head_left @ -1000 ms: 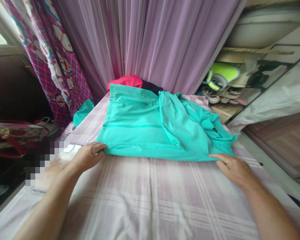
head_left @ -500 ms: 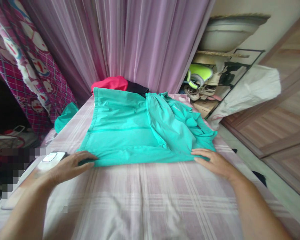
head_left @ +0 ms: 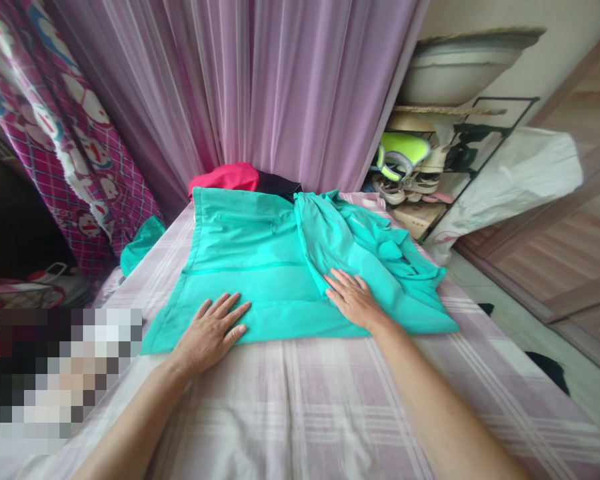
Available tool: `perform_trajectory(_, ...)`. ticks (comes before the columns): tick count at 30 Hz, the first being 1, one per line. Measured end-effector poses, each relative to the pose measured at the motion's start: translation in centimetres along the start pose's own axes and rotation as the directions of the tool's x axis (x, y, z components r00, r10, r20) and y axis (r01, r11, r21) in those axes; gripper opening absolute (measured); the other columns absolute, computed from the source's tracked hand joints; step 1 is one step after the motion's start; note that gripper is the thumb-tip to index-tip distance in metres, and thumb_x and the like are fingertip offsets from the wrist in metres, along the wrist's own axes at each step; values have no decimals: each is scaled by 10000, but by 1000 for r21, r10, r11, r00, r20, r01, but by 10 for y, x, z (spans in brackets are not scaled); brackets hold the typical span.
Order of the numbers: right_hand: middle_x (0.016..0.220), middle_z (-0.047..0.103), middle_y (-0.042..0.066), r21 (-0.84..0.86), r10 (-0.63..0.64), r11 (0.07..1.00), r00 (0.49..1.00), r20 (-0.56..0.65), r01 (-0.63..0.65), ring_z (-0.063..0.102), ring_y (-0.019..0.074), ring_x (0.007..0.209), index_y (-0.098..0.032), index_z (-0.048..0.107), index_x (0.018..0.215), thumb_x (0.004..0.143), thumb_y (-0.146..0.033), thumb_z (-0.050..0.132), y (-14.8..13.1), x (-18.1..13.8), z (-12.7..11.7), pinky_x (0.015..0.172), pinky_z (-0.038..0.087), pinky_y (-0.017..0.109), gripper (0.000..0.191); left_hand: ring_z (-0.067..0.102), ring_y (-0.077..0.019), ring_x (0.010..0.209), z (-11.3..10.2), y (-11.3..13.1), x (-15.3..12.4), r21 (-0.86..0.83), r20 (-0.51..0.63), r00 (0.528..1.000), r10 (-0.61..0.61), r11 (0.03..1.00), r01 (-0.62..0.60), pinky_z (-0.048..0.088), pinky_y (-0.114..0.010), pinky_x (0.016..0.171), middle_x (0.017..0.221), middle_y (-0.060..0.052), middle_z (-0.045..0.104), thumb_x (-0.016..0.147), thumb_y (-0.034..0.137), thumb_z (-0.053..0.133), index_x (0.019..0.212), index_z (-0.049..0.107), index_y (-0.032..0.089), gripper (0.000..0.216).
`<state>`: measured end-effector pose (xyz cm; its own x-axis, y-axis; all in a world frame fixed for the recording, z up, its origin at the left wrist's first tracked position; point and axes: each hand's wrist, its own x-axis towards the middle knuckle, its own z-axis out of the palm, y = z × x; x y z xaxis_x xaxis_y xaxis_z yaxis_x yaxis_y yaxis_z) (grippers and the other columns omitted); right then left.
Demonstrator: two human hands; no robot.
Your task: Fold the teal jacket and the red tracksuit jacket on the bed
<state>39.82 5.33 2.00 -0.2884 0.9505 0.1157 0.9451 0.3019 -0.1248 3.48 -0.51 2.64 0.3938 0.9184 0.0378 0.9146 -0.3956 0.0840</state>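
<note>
A turquoise jacket [head_left: 245, 267] lies spread on the plaid cloth [head_left: 280, 413], its zipped pocket toward the far left and a sleeve folded over its right half. My left hand [head_left: 211, 328] rests flat on the jacket's near left part, fingers spread. Over by the folded sleeve, my right hand [head_left: 351, 299] lies palm down on the fabric with its fingers stretched out. Neither hand grips anything. The jacket's right end is bunched in creases.
Red fabric [head_left: 225, 177] and dark fabric [head_left: 277, 185] lie behind the jacket, against the purple curtain [head_left: 300, 87]. A rack at the right holds shoes [head_left: 390, 189] and a neon-yellow item [head_left: 405, 147]. A white sack [head_left: 525, 173] leans beside it. The left side is partly pixelated.
Both hands have left the jacket's near corners and moved inward onto its surface, fingers now flat. The near edge lies flatter, and the view has shifted slightly.
</note>
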Motion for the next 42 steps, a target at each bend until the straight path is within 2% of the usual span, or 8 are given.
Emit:
perform_trajectory(5, 1561, 458, 62, -26, 8, 1000, 999, -47, -9, 395, 224, 1447, -284, 555, 1431, 1050, -425, 264, 2, -3, 7, 1177, 301, 478, 499, 382, -285, 1464, 0, 1, -2, 9, -38, 999, 2, 1000, -2, 313, -562, 1177, 1579, -31, 426, 996, 609, 285, 1499, 442, 354, 586)
perform_trajectory(11, 1600, 399, 51, -20, 93, 995, 996, 13, -93, 345, 219, 1474, -311, 484, 1484, 1054, -458, 233, -2, 0, 1, 1188, 266, 495, 520, 467, -278, 1406, 1, 1, -3, 36, -115, 993, -17, 999, 22, 356, -524, 1157, 1526, -57, 505, 997, 603, 269, 1480, 486, 301, 610)
perform_trajectory(16, 1598, 405, 43, 5, 96, 995, 995, 25, -96, 342, 212, 1472, -317, 493, 1478, 1055, -458, 188, 1, 0, 2, 1192, 255, 495, 541, 556, -243, 1317, -4, -13, -7, 25, -135, 986, -96, 995, 100, 395, -447, 1132, 1422, -82, 613, 1024, 517, 209, 1430, 553, 229, 605)
perform_trajectory(23, 1577, 439, 29, -40, 136, 990, 990, -42, -138, 374, 221, 1452, -351, 508, 1463, 1046, -466, 240, 7, 0, 11, 1170, 291, 502, 509, 375, -272, 1469, 1, -27, -11, 46, -65, 975, -210, 976, 214, 285, -521, 1195, 1579, -45, 427, 1002, 518, 319, 1493, 468, 290, 561)
perform_trajectory(28, 1529, 504, 62, -9, 229, 973, 971, -69, -230, 412, 227, 1427, -296, 574, 1417, 1048, -386, 186, 19, -1, 8, 1163, 308, 505, 543, 365, -263, 1474, 5, -27, -11, 38, -90, 973, -213, 976, 217, 270, -510, 1201, 1580, -24, 429, 996, 532, 343, 1498, 454, 327, 553)
perform_trajectory(32, 1581, 426, 90, -93, 320, 941, 946, -57, -324, 361, 273, 1455, -283, 498, 1479, 1020, -478, 285, 27, -7, 4, 1156, 287, 560, 542, 357, -258, 1478, 7, -29, -11, 37, -90, 973, -211, 976, 215, 262, -503, 1204, 1585, -15, 421, 993, 528, 353, 1496, 455, 338, 547)
perform_trajectory(35, 1602, 389, 99, -136, 375, 917, 927, -17, -374, 335, 277, 1469, -265, 452, 1512, 1010, -511, 289, 33, -10, 1, 1171, 258, 557, 582, 349, -255, 1482, 7, -29, -11, 40, -80, 973, -215, 975, 219, 258, -508, 1207, 1590, -15, 409, 993, 514, 359, 1497, 453, 333, 543)
perform_trajectory(42, 1611, 374, 84, -138, 440, 889, 898, -11, -437, 325, 266, 1475, -282, 427, 1523, 1001, -549, 235, 52, -10, 2, 1168, 259, 561, 617, 351, -308, 1478, 2, -27, -12, 61, -43, 966, -257, 964, 259, 160, -681, 1181, 1593, -30, 398, 992, 506, 357, 1500, 434, 348, 538)
